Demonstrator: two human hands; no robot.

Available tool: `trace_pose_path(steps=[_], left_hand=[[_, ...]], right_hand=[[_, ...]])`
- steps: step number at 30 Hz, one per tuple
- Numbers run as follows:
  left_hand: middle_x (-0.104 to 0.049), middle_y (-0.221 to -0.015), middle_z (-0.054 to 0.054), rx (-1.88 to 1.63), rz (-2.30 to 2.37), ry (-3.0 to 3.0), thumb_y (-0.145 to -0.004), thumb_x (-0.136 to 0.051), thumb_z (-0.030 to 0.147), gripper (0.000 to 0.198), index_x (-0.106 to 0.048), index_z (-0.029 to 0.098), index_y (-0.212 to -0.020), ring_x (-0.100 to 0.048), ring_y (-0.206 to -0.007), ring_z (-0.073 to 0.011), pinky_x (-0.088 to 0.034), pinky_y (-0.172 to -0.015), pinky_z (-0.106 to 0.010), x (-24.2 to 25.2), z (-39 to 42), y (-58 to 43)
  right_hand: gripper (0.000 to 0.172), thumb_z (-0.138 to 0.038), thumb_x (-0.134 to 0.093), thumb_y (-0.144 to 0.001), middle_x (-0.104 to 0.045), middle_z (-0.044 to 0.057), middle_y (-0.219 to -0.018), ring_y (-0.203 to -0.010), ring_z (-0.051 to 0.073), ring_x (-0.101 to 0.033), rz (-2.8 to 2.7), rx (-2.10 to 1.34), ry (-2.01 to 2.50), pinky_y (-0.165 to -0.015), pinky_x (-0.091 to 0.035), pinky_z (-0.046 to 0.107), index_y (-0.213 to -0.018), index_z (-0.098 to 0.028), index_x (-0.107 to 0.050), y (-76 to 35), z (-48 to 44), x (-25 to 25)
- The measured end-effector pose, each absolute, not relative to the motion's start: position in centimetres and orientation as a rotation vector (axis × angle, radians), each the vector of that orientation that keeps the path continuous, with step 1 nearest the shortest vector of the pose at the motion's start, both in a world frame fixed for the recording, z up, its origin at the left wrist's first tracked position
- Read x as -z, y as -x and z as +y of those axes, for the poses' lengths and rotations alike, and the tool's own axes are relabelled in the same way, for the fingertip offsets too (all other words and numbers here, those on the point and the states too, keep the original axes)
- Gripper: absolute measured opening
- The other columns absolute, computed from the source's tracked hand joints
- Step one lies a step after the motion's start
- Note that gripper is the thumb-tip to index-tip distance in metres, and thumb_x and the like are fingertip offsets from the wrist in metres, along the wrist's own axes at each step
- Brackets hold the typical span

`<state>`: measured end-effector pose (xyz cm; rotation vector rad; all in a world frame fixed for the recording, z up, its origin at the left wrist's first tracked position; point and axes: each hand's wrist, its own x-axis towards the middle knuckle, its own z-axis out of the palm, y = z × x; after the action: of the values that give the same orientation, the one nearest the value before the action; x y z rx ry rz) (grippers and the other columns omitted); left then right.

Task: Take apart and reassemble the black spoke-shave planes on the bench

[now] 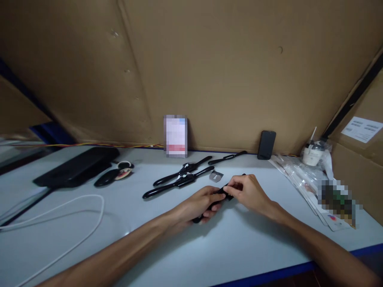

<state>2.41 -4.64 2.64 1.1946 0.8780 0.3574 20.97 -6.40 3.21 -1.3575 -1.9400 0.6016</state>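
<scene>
A black spokeshave (pixel 197 219) lies slantwise in my left hand (pixel 206 203), whose fingers wrap round its near handle. At the tool's middle, my right hand (pixel 249 193) has its thumb and fingertips pinched together. Whatever sits between those fingertips is hidden. Just beyond the hands, a flat metal blade (pixel 216 176) with a slot rests on the table. Two more spokeshaves (pixel 187 180) (pixel 182 171) with metal parts at their middles lie side by side to the left. Farther back is a bare black spokeshave body (pixel 227 158).
Against the cardboard wall lean a lit phone (pixel 175 137) and a dark phone (pixel 266 145). Clear plastic packages (pixel 299 187) and a white cup (pixel 312 154) stand at right. A black lamp-like panel (pixel 77 167), a black mouse-shaped object (pixel 107 177) and a white cable (pixel 103 207) occupy the left.
</scene>
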Motion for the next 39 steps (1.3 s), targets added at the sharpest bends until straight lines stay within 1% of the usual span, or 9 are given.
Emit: trace_pose_path(steps=[6, 13, 18, 22, 28, 30, 33, 36, 39], left_hand=[[-0.038, -0.056, 0.012, -0.350, 0.845, -1.147, -0.074, -0.077, 0.048, 0.039, -0.050, 0.022, -0.086, -0.019, -0.043, -0.0044, -0.013, -0.038, -0.020, -2.4, -4.2, -2.2], [-0.039, -0.056, 0.012, -0.332, 0.857, -1.139, -0.076, -0.076, 0.040, 0.033, -0.050, 0.022, -0.087, -0.019, -0.042, -0.0043, -0.012, -0.038, -0.020, -2.6, -4.3, -2.1], [-0.038, -0.054, 0.012, -0.285, 0.839, -1.093, -0.080, -0.073, 0.036, 0.028, -0.049, 0.022, -0.084, -0.017, -0.041, -0.0036, -0.010, -0.038, -0.020, -2.9, -4.0, -2.0], [-0.038, -0.054, 0.011, -0.265, 0.830, -1.134, -0.080, -0.072, 0.035, 0.026, -0.050, 0.021, -0.082, -0.016, -0.041, -0.0038, -0.011, -0.037, -0.020, -3.1, -4.1, -2.0], [-0.039, -0.055, 0.011, -0.261, 0.872, -1.194, -0.075, -0.075, 0.039, 0.031, -0.051, 0.022, -0.086, -0.020, -0.042, -0.0048, -0.012, -0.036, -0.018, -3.4, -4.6, -2.0], [-0.039, -0.055, 0.012, -0.256, 0.874, -1.190, -0.074, -0.076, 0.040, 0.033, -0.052, 0.022, -0.088, -0.020, -0.042, -0.0048, -0.012, -0.036, -0.018, -3.5, -4.6, -2.0], [-0.039, -0.056, 0.011, -0.236, 0.866, -1.182, -0.075, -0.077, 0.041, 0.034, -0.052, 0.022, -0.086, -0.019, -0.042, -0.0046, -0.011, -0.037, -0.018, -3.5, -4.5, -2.0], [-0.039, -0.056, 0.011, -0.220, 0.851, -1.179, -0.076, -0.077, 0.040, 0.033, -0.051, 0.022, -0.082, -0.019, -0.042, -0.0046, -0.010, -0.038, -0.019, -3.5, -4.4, -1.9], [-0.040, -0.057, 0.010, -0.214, 0.861, -1.193, -0.076, -0.077, 0.039, 0.032, -0.052, 0.021, -0.084, -0.020, -0.042, -0.0047, -0.010, -0.038, -0.020, -3.5, -4.4, -1.8]], right_hand=[[0.007, -0.013, -0.076, -0.082, -0.068, -0.001, -0.074, -0.067, 0.013, -0.058, -2.003, -0.625, 1.251, -0.066, -0.043, 0.027, -0.079, -0.018, -0.073, -22.2, -6.2, -3.4], [0.042, -0.022, -0.070, -0.090, -0.046, -0.006, -0.055, -0.055, 0.011, -0.037, -2.063, -0.389, 1.334, -0.058, -0.029, 0.029, -0.055, -0.020, -0.047, -21.6, -6.6, -2.8], [0.006, -0.022, -0.070, -0.088, -0.065, -0.002, -0.072, -0.062, 0.013, -0.052, -2.008, -0.682, 1.137, -0.058, -0.037, 0.027, -0.087, -0.021, -0.075, -23.6, -6.2, -4.4], [0.005, -0.016, -0.075, -0.082, -0.065, -0.002, -0.073, -0.064, 0.012, -0.054, -2.085, -0.698, 1.140, -0.060, -0.039, 0.026, -0.079, -0.020, -0.072, -23.4, -6.5, -4.2], [0.040, -0.017, -0.071, -0.087, -0.046, -0.007, -0.054, -0.053, 0.009, -0.034, -2.053, -0.448, 1.312, -0.056, -0.027, 0.028, -0.055, -0.019, -0.046, -21.3, -7.3, -3.0], [0.036, -0.023, -0.067, -0.091, -0.046, -0.006, -0.054, -0.053, 0.010, -0.035, -2.040, -0.530, 1.252, -0.056, -0.029, 0.028, -0.058, -0.019, -0.053, -21.7, -7.2, -3.2], [0.003, -0.020, -0.069, -0.087, -0.057, -0.005, -0.063, -0.057, 0.011, -0.047, -2.033, -0.756, 1.132, -0.056, -0.036, 0.026, -0.084, -0.020, -0.071, -23.0, -6.7, -3.6], [0.003, -0.021, -0.074, -0.082, -0.062, -0.002, -0.070, -0.062, 0.012, -0.052, -2.095, -0.732, 1.099, -0.058, -0.039, 0.026, -0.083, -0.020, -0.071, -23.6, -6.4, -3.5], [0.022, -0.021, -0.073, -0.085, -0.058, -0.003, -0.067, -0.060, 0.011, -0.046, -2.172, -0.499, 1.149, -0.059, -0.033, 0.027, -0.067, -0.019, -0.061, -23.0, -6.7, -2.8]])
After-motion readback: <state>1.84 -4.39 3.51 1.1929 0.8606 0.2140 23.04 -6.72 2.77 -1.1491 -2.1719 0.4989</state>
